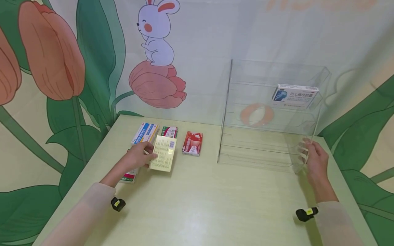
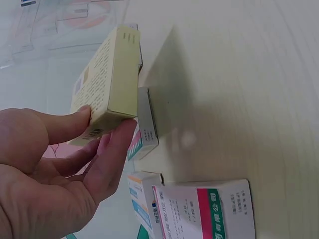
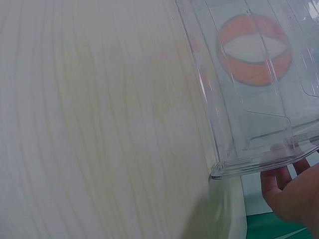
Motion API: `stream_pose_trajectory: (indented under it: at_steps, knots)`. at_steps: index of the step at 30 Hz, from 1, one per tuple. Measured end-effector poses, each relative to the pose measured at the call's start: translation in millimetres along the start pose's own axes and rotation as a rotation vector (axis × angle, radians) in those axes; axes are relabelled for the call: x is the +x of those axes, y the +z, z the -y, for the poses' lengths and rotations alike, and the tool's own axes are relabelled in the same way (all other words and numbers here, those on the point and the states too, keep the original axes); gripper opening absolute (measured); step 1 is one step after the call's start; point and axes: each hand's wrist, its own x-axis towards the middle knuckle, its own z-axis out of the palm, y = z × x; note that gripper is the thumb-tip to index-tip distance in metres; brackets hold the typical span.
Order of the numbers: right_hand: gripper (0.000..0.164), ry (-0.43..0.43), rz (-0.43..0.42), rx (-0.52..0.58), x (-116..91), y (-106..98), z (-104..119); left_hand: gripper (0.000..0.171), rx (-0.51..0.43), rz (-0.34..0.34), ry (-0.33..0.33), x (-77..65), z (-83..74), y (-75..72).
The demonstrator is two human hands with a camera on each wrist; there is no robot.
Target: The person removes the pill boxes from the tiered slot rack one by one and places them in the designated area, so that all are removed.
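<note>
My left hand [image 1: 139, 156] pinches a pale yellow medicine box [image 1: 164, 154] between thumb and fingers. The box is lifted over the table and tilted, its printed face and barcode upward in the head view. At the right, my right hand [image 1: 317, 160] grips the lower side edge of a clear plastic display rack [image 1: 219, 143]. Through the clear side, a fingertip [image 3: 277, 148] shows in the right wrist view. One white medicine box [image 1: 295, 96] with a blue head picture stands on an upper tier of the rack.
Beyond the left hand lie a blue, white and orange box [image 1: 145, 132] and a green and magenta box [image 1: 170, 131]. A red box [image 1: 193, 143] lies between them and the rack. Another white, green and red box [image 1: 130, 176] is partly hidden under the left wrist. A printed curtain [image 1: 203, 41] hangs behind the table.
</note>
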Motion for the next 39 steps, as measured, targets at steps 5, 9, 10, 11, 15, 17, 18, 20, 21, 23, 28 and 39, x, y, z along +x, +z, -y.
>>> stream_pose_trajectory:
  at_steps: [5,9,10,11,15,17,18,20,21,23,28,39]
  knots:
    - [0.034,-0.001,0.011,-0.013,-1,1,0,0.043,0.025,0.041,-0.011,-7.2,8.3,-0.6]
    - [0.036,0.001,0.024,-0.024,-3,2,0,0.041,0.038,0.043,-0.011,-10.1,13.0,3.3]
    - [0.036,0.005,0.02,-0.018,-3,2,0,0.04,0.043,0.044,-0.005,-10.2,14.0,4.5]
    - [0.036,0.01,0.015,-0.014,-3,2,0,0.04,0.044,0.041,-0.006,-10.0,14.4,6.4]
    - [0.037,0.023,0.003,-0.007,-5,1,0,0.042,0.047,0.045,-0.003,-9.7,16.6,12.0]
    - [0.037,0.019,0.003,-0.013,-5,1,0,0.043,0.053,0.048,-0.012,-9.8,17.7,14.8]
    - [0.038,0.016,0.005,-0.016,-5,0,-1,0.043,0.059,0.05,-0.013,-10.0,18.1,15.8]
    - [0.038,0.009,0.008,-0.02,-4,0,-2,0.043,0.082,0.048,-0.015,-10.5,19.0,17.6]
    - [0.038,0.005,0.009,-0.022,-4,1,-2,0.043,0.094,0.047,-0.015,-10.7,19.6,18.5]
    - [0.038,-0.002,0.012,-0.029,-3,1,-3,0.043,0.112,0.047,-0.02,-10.9,20.4,19.7]
    - [0.041,-0.004,0.008,-0.064,-2,1,-3,0.044,0.106,0.069,-0.049,-11.9,21.9,19.6]
    - [0.04,-0.019,0.002,-0.059,-1,1,-2,0.044,0.108,0.095,-0.077,-13.5,23.0,12.6]
